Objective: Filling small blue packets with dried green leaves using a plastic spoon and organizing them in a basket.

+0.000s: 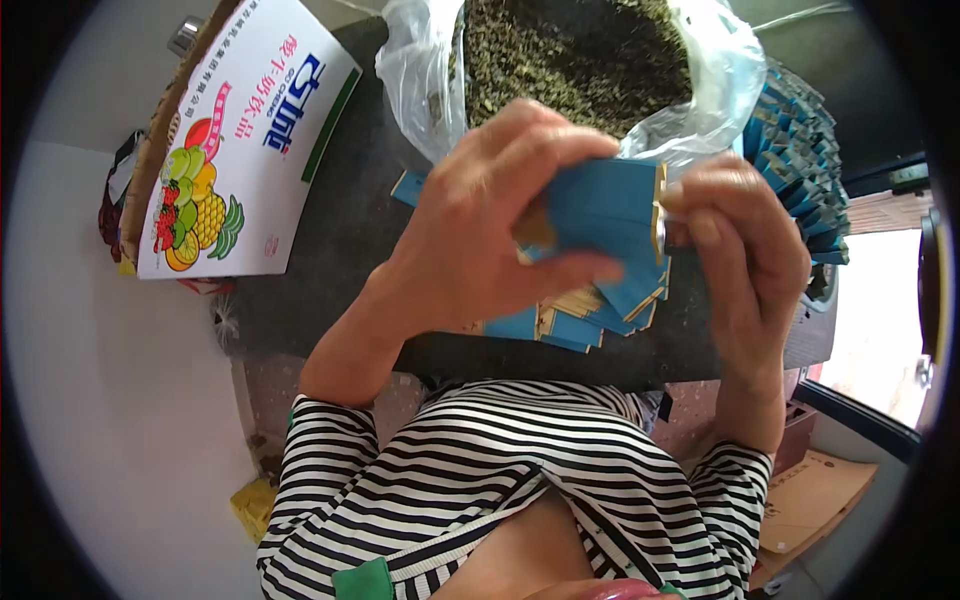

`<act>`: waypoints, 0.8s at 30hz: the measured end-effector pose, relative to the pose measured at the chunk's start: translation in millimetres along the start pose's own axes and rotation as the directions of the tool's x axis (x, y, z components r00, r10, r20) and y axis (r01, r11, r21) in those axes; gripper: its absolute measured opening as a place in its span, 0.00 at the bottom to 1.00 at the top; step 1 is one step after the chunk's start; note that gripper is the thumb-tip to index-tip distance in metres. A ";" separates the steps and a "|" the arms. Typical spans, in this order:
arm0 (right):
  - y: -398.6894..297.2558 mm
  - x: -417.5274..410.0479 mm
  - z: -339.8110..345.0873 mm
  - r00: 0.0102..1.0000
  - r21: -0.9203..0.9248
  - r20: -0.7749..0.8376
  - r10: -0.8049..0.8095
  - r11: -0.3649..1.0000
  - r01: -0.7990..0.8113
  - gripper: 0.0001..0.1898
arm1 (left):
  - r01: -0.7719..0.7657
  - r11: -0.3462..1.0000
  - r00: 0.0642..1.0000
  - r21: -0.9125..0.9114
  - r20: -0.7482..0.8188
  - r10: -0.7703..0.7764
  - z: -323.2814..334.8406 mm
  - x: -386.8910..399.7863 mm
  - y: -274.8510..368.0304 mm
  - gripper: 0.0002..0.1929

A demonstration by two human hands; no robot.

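Note:
My left hand (pixel 480 225) is curled around a small blue paper packet (pixel 604 199), thumb below and fingers above. The packet lies sideways, its yellowish-edged end towards the right. At that end the fingertips of my right hand (pixel 750 232) pinch the edge. Motion blurs the fingers somewhat. Beneath my hands, flat blue packets (pixel 574 330) with yellowish edges lie in a loose, fanned pile, partly hidden by my left hand. Just beyond stands a clear plastic bag (pixel 716 67) with its mouth spread wide. Dried, crumbled greenish-brown leaves (pixel 570 67) fill it.
On the right, many blue packets (pixel 795 157) stand packed together in a container (pixel 821 300). A printed white carton (pixel 240 150) with fruit pictures occupies the dark table's (pixel 300 315) left side. Flattened brown cardboard (pixel 817 502) lies low on the right, below a bright opening (pixel 877 315).

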State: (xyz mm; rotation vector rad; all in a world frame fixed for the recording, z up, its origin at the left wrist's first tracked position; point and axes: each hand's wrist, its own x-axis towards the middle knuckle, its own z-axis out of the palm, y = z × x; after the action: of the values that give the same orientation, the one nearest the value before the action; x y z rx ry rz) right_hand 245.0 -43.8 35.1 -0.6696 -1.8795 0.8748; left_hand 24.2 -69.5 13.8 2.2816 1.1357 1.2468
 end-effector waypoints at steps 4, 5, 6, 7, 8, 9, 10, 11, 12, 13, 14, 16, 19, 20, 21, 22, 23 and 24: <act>1.4 30.9 -5.9 0.974 0.117 -0.105 0.198 0.976 -0.186 0.07 | 0.032 0.993 0.990 -0.115 -0.130 -0.047 14.9 28.7 -21.5 0.30; 6.2 40.7 -11.6 0.967 0.141 -0.100 0.233 0.966 -0.218 0.09 | -0.017 0.990 0.986 -0.142 -0.168 -0.007 18.5 34.4 -25.1 0.30; 14.3 47.4 -14.2 0.960 0.181 -0.088 0.267 0.952 -0.248 0.12 | 0.019 0.970 0.984 -0.242 -0.169 -0.062 21.6 37.8 -25.0 0.29; 15.9 53.5 -17.5 0.963 0.170 -0.094 0.252 0.957 -0.234 0.12 | 0.001 0.970 0.983 -0.241 -0.179 -0.045 25.6 42.3 -28.5 0.29; 16.2 59.3 -20.4 0.941 0.189 -0.048 0.335 0.928 -0.321 0.12 | -0.052 0.978 0.968 -0.202 -0.250 -0.001 30.0 46.4 -33.3 0.27; 16.4 63.5 -22.0 0.909 0.203 0.001 0.418 0.890 -0.409 0.13 | -0.098 0.982 0.947 -0.161 -0.318 0.042 32.3 49.3 -37.4 0.27; 18.9 65.9 -20.9 0.915 0.208 0.001 0.403 0.895 -0.395 0.14 | -0.049 0.982 0.950 -0.183 -0.311 -0.010 32.3 50.1 -38.7 0.25; 20.6 68.6 -21.7 0.919 0.200 0.000 0.395 0.900 -0.387 0.14 | -0.059 0.982 0.947 -0.182 -0.320 -0.002 34.4 50.3 -42.5 0.25; 22.1 70.9 -23.4 0.903 0.212 0.015 0.429 0.881 -0.422 0.14 | -0.012 0.965 0.942 -0.262 -0.327 -0.076 36.3 50.7 -45.1 0.24; 24.2 72.9 -25.1 0.886 0.224 0.030 0.463 0.861 -0.457 0.14 | 0.033 0.940 0.933 -0.341 -0.326 -0.151 37.3 51.5 -47.0 0.24; 28.0 74.7 -26.7 0.893 0.182 0.031 0.448 0.876 -0.446 0.13 | 0.045 0.936 0.936 -0.348 -0.313 -0.161 35.7 51.9 -48.6 0.22; 30.6 76.7 -25.3 0.931 0.023 0.015 0.366 0.930 -0.366 0.13 | 0.001 0.969 0.938 -0.247 -0.335 -0.087 34.5 53.1 -55.4 0.22; 31.1 77.3 -16.0 0.971 -0.142 0.035 0.235 0.963 -0.228 0.11 | -0.052 0.988 0.937 -0.148 -0.349 -0.003 37.0 51.9 -64.8 0.21; 29.8 78.7 -12.7 0.973 -0.197 0.056 0.224 0.958 -0.209 0.11 | -0.041 0.988 0.939 -0.149 -0.345 -0.013 38.5 50.4 -66.9 0.21; 28.6 79.5 -11.6 0.973 -0.254 0.075 0.217 0.948 -0.192 0.10 | -0.031 0.988 0.940 -0.154 -0.339 -0.023 39.2 49.9 -66.0 0.20; 29.4 82.0 -13.1 0.976 -0.230 0.042 0.213 0.953 -0.198 0.10 | 0.009 0.975 0.945 -0.224 -0.316 -0.081 37.4 50.2 -64.7 0.20; 29.9 85.0 -18.1 0.976 -0.237 0.049 0.213 0.952 -0.196 0.10 | 0.008 0.974 0.942 -0.228 -0.324 -0.084 34.1 49.7 -64.5 0.20; 31.2 88.4 -27.2 0.977 -0.198 -0.014 0.211 0.958 -0.210 0.10 | 0.042 0.963 0.946 -0.266 -0.299 -0.124 31.3 49.9 -65.9 0.21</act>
State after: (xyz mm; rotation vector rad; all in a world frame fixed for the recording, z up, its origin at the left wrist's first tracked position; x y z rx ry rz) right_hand 235.0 48.8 64.3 -1.0054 -1.9430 0.8288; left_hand 32.2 13.9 -14.3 1.8718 1.0825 1.6586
